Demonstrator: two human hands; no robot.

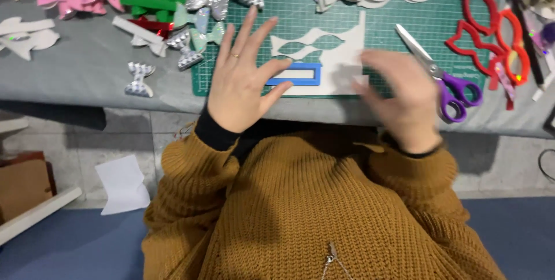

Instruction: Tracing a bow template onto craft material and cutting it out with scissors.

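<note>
Two hands [243,78] [399,98] touch one white sheet [347,54] beside one scissors [445,78].

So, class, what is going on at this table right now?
A person in a mustard knitted jumper works at a green cutting mat on a grey-covered table. The left hand, fingers spread, lies by a blue rectangular frame template on a white sheet with bow shapes cut out. The right hand, blurred, is at that sheet's right edge. Purple-handled scissors lie unheld beside it. Finished glittery bows and red bow-shaped templates lie around.
</note>
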